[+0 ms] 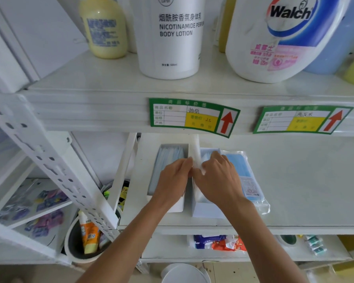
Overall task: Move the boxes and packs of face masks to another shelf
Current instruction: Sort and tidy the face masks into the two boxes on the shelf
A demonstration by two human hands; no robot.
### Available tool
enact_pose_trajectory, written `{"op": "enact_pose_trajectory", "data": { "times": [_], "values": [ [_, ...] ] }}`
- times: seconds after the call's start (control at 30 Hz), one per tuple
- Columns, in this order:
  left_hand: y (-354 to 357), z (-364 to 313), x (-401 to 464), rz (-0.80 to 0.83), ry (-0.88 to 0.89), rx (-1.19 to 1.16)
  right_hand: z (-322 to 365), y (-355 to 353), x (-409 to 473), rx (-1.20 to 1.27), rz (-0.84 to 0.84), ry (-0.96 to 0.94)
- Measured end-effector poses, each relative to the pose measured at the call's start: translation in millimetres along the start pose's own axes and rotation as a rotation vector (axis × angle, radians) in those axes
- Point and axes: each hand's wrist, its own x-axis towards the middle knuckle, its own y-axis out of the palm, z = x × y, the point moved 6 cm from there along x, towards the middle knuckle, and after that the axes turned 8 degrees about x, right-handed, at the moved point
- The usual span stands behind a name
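Your L hand point(175, 176) and R hand point(219, 176) meet at frame centre, over two open white mask boxes on the middle shelf point(294, 180). Both pinch the raised white flap point(195, 154) that stands between the boxes: L fingertips on its left face, R fingers curled round its right side, w/ a bit of white showing under the R thumb. Can't tell which box the flap belongs to.

L box point(168, 160) sits at 9 o'clock of the flap, blue masks showing inside, your L palm over its near half. R box point(206, 207) is just beside it at 3 o'clock, mostly hidden under your R hand. Touching the R box's right side lies a flat clear pack point(245, 174) of blue masks w/ a printed label near its front end.

Top shelf at 12 o'clock: yellow bottle point(104, 29), white lotion tub point(172, 37), Walch jug point(274, 37). Two green price tags point(192, 117) on that shelf's front edge, each w/ a red arrow. At 7 o'clock, a bucket point(80, 242) w/ tubes inside; at 6 o'clock, the lower shelf holds coloured packets point(217, 242).
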Motion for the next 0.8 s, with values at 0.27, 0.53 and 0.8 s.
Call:
{"op": "enact_pose_trajectory", "data": {
  "times": [0.27,0.53,0.8],
  "values": [
    [-38,13,9,-0.087,-0.343,-0.246,62,31,2,0.088,0.128,-0.250],
    [-93,53,0,-0.315,-0.310,-0.241,57,61,0,0.506,0.183,-0.333],
    [-112,67,-8,-0.426,-0.317,-0.076,27,89,5,0.016,0.216,-0.288]
  ]
}}
